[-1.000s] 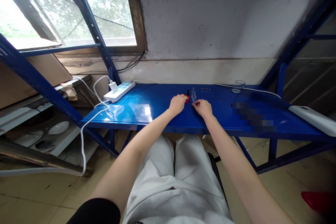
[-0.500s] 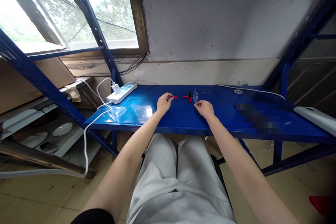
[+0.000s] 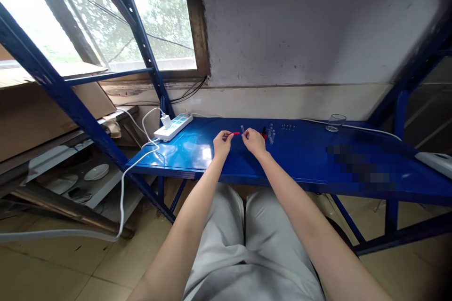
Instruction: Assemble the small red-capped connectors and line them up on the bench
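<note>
My left hand pinches a thin red stick-like piece above the blue shelf. My right hand is close beside it, fingers pinched on a small clear tube held upright. The two hands almost meet, with the red tip pointing toward the tube. Just right of my right hand stand several small clear tubes with a red and black piece next to them. A short row of tiny dark parts lies farther right.
A white power strip with a plugged charger and white cable sits at the shelf's left end. A small glass stands at the back right. Blue rack posts frame the left side; plates lie on a lower shelf.
My right hand has left the cluster of tubes, carrying one tube leftward to meet my left hand and its red piece. The camera view has shifted slightly.
</note>
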`<state>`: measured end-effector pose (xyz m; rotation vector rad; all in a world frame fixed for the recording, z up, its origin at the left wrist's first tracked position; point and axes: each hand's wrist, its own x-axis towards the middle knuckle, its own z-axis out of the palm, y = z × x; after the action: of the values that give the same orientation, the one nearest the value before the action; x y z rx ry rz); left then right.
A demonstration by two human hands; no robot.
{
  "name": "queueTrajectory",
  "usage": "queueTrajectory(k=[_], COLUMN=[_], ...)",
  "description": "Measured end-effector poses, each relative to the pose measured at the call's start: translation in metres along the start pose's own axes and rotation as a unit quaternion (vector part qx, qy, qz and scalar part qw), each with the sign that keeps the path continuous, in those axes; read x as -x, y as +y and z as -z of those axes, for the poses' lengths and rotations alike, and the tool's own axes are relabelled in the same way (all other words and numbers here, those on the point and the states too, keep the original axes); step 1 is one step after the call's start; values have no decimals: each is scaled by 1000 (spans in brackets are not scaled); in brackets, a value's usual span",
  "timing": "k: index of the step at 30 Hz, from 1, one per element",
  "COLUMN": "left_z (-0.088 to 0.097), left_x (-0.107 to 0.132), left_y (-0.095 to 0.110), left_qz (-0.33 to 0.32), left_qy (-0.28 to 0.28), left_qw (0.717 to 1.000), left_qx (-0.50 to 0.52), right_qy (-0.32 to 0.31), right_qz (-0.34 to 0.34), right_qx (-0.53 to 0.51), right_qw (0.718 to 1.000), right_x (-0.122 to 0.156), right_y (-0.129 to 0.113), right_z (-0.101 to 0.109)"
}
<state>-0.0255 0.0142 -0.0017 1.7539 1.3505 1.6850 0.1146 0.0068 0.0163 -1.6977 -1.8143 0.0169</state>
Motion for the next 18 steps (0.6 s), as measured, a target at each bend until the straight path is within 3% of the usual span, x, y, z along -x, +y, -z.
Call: queueTrajectory(k=[4,18], left_z=[-1,1], left_x=[0,0], left_y=[-2,-2], left_qz=[1,-17], left_qy=[-16,-9], left_qw=[1000,1000], left_qx=[-9,-1], right_qy=[-34,-83], right_qz=[8,17], right_qx=[16,61], right_qw=[999,995], right_x=[8,16], right_y=[9,10], right_z=[-11,-9])
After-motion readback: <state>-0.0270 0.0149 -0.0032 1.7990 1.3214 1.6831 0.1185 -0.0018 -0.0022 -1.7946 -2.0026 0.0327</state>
